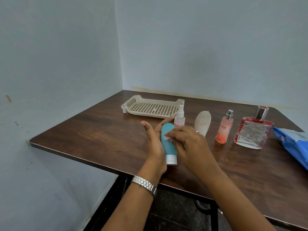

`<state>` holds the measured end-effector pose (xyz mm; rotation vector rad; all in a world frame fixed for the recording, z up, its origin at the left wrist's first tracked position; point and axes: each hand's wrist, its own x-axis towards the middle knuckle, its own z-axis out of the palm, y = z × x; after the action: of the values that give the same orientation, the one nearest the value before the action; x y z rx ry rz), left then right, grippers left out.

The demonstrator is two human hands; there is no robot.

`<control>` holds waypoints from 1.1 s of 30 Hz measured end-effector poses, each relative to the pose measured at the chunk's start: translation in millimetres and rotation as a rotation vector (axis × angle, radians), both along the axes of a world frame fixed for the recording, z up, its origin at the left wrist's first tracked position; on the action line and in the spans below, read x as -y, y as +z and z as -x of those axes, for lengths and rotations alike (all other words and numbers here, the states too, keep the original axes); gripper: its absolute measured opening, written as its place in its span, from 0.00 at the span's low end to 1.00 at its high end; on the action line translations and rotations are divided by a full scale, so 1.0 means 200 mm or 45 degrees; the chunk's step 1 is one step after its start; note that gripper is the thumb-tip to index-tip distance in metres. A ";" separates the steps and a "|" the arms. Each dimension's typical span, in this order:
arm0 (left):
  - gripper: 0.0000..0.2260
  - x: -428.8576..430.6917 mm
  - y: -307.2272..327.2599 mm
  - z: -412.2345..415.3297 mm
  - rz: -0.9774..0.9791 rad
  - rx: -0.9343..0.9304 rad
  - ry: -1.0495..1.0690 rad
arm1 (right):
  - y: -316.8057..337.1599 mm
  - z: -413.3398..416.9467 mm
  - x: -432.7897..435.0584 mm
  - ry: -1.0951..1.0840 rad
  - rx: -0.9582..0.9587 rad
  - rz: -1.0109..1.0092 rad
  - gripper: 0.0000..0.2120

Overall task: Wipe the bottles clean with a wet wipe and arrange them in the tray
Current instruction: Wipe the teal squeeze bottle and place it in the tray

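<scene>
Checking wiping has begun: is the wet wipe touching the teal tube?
Touching. The head view shows the right hand pressing the wet wipe onto the teal tube.

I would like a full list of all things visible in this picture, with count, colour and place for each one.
table: 1, dark brown, in the room corner
tray: 1, beige, far side of the table
small spray bottle: 1, clear with pinkish content, standing by the tray's near right corner
white tube: 1, white, standing right of it
pink spray bottle: 1, pink-orange with silver top, further right
square bottle: 1, clear glass with red trim, further right again
wipe pack: 1, blue, right table edge
teal tube: 1, teal with white cap, between the hands
wet wipe: 1, white, on the teal tube
watch: 1, silver, left wrist
left hand: 1, fingers straight, supports the teal tube
right hand: 1, pinches the wet wipe
</scene>
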<state>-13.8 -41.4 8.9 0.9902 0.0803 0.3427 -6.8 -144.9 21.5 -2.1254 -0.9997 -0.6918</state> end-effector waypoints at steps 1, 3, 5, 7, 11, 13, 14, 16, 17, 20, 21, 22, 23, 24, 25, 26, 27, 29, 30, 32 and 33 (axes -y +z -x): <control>0.40 0.03 0.00 0.00 -0.040 -0.001 0.004 | 0.02 -0.03 -0.01 -0.043 0.001 -0.027 0.10; 0.38 0.06 0.00 0.01 -0.103 -0.007 0.013 | 0.05 -0.08 -0.04 -0.104 -0.028 -0.063 0.09; 0.37 0.07 -0.01 0.01 -0.122 -0.012 0.017 | 0.04 -0.10 -0.06 -0.123 -0.023 -0.052 0.09; 0.39 0.06 -0.01 0.02 -0.120 -0.001 0.026 | 0.01 -0.06 -0.06 -0.119 0.015 -0.010 0.09; 0.46 0.06 -0.03 0.00 -0.122 0.044 -0.007 | -0.05 0.06 -0.02 -0.085 0.043 0.053 0.13; 0.46 0.06 -0.04 0.00 -0.084 0.077 -0.035 | -0.08 0.12 0.00 -0.094 0.032 0.066 0.14; 0.46 0.06 -0.04 0.00 -0.060 0.098 -0.053 | -0.09 0.15 0.00 -0.112 0.031 0.066 0.13; 0.46 0.06 -0.04 0.00 -0.028 0.133 -0.070 | -0.10 0.18 0.01 -0.140 0.031 0.061 0.10; 0.45 0.06 -0.04 0.00 -0.016 0.141 -0.068 | -0.10 0.17 0.01 -0.147 0.031 0.064 0.10; 0.45 0.06 -0.03 0.00 -0.016 0.121 -0.040 | -0.06 0.13 -0.02 -0.159 -0.001 0.075 0.09; 0.45 0.06 -0.03 0.00 -0.040 0.106 -0.035 | -0.04 0.11 -0.04 -0.166 -0.011 0.075 0.08; 0.45 0.06 -0.02 0.01 -0.064 0.100 -0.035 | -0.01 0.09 -0.06 -0.180 -0.008 0.070 0.07; 0.44 0.06 -0.02 0.02 -0.083 0.099 -0.036 | 0.01 0.06 -0.08 -0.199 -0.004 0.062 0.06; 0.43 0.07 -0.01 0.03 -0.092 0.097 -0.039 | 0.03 0.04 -0.10 -0.222 -0.008 0.058 0.06; 0.42 0.07 -0.01 0.03 -0.087 0.094 -0.044 | 0.04 0.03 -0.12 -0.242 -0.014 0.058 0.06; 0.42 0.08 -0.01 0.03 -0.067 0.094 -0.049 | 0.05 0.02 -0.13 -0.256 -0.007 0.064 0.06; 0.42 0.07 -0.01 0.03 -0.036 0.102 -0.055 | 0.04 0.02 -0.14 -0.266 0.016 0.076 0.06; 0.44 0.05 -0.01 0.02 0.029 0.126 -0.049 | 0.01 0.07 -0.14 -0.246 0.062 0.102 0.07; 0.44 0.04 -0.02 0.02 0.062 0.127 -0.044 | -0.01 0.10 -0.13 -0.216 0.062 0.107 0.08; 0.44 0.03 -0.03 0.00 0.109 0.125 -0.024 | -0.06 0.15 -0.09 -0.151 0.049 0.108 0.11; 0.44 0.03 -0.04 0.00 0.120 0.131 -0.020 | -0.07 0.17 -0.06 -0.124 0.039 0.097 0.11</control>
<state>-13.2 -47.8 1.4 0.8785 -0.0044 0.3714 -41.1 -132.6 7.0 -2.2486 -0.9575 -0.7463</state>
